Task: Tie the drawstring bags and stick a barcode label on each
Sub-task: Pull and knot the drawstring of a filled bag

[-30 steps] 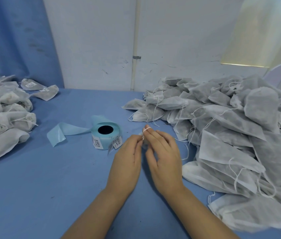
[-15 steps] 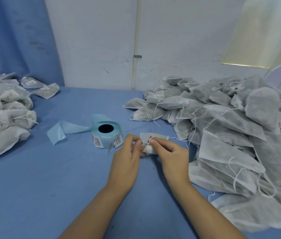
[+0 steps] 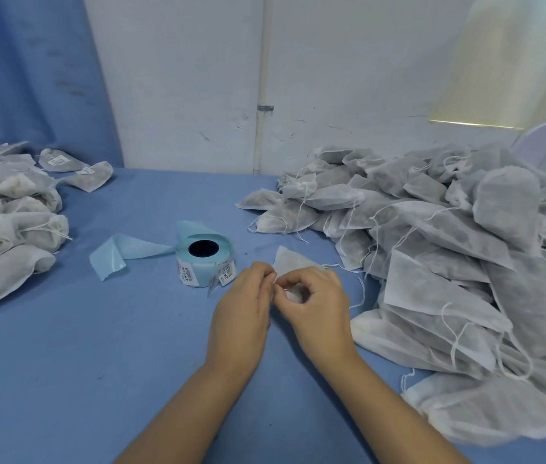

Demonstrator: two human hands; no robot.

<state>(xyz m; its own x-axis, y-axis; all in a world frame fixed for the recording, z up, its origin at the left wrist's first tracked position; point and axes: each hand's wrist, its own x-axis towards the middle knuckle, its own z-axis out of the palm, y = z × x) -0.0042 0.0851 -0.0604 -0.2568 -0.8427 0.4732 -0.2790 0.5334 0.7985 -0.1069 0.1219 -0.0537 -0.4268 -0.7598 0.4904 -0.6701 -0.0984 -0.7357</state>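
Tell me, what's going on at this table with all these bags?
A person is tying one small white fabric drawstring bag: left hand and right hand both pinch its bunched end over the blue cloth table. A light blue roll of barcode labels stands beside the left hand. A heap of loose-stringed grey-white bags lies right; a pile of closed bags, some labelled, lies left.

left hand (image 3: 241,313) and right hand (image 3: 318,306) hold one bag (image 3: 290,262) beside the label roll (image 3: 201,267).
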